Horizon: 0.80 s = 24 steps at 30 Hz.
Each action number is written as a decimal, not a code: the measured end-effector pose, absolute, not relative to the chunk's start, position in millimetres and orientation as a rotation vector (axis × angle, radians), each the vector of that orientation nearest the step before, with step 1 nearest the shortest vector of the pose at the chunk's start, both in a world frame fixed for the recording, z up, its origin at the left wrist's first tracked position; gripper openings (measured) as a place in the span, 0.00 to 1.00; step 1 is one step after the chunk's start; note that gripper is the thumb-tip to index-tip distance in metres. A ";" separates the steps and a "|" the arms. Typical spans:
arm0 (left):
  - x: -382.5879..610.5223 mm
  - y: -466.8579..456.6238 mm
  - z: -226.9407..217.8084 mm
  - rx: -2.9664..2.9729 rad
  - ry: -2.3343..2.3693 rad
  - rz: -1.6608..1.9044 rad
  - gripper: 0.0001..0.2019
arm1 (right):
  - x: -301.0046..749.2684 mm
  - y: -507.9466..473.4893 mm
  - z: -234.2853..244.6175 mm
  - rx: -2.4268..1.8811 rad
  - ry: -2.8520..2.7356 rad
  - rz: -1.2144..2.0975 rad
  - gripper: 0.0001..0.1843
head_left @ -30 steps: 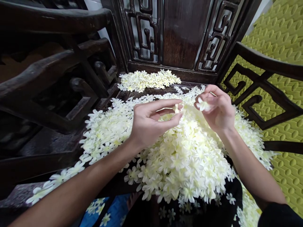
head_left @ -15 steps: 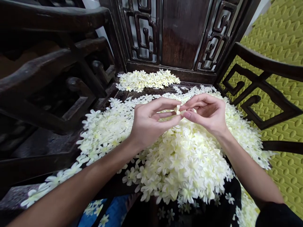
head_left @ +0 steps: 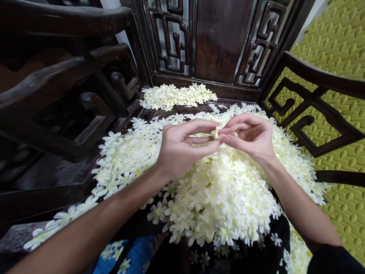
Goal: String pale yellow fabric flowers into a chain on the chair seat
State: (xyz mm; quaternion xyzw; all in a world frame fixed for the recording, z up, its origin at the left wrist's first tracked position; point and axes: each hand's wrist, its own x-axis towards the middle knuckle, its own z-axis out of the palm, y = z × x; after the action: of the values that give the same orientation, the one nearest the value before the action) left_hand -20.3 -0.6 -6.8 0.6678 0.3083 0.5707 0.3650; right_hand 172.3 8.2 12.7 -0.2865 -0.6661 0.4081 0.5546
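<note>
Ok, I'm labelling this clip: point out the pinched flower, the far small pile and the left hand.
pinched flower [head_left: 215, 131], head view, petal between fingertips.
far small pile [head_left: 176, 96], head view, its middle.
left hand [head_left: 179, 146], head view, back of hand.

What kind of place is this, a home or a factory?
Probably a home or a small home workshop. A carved dark wooden chair serves as the work surface, a large pile of white fabric flowers covers its seat, and a green textured mat lies behind. Both hands, left hand and right hand, pinch one small flower piece.
</note>
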 end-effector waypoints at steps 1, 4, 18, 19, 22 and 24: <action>-20.3 -0.5 -6.7 1.717 0.796 1.464 0.15 | 172.5 8.1 12.8 -0.688 -1.569 0.960 0.17; -20.3 -0.1 -7.1 1.718 0.795 1.457 0.15 | 173.1 7.9 12.7 -0.700 -1.564 0.962 0.17; -19.1 0.8 -8.2 1.710 0.798 1.469 0.16 | 173.9 9.7 11.4 -0.699 -1.582 0.967 0.16; -19.1 0.9 -8.4 1.708 0.799 1.469 0.16 | 174.0 9.6 11.5 -0.700 -1.579 0.973 0.16; -19.2 1.0 -8.7 1.708 0.805 1.465 0.16 | 174.0 8.8 12.1 -0.704 -1.574 0.985 0.17; -19.3 0.8 -8.7 1.709 0.805 1.462 0.16 | 173.8 8.4 12.2 -0.701 -1.571 0.979 0.17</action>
State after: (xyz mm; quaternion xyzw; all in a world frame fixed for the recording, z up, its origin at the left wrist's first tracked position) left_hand -19.3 0.8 -8.7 0.6654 0.3135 0.5691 0.3675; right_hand 173.8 8.4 12.2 -0.2961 -0.6635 0.4133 0.5489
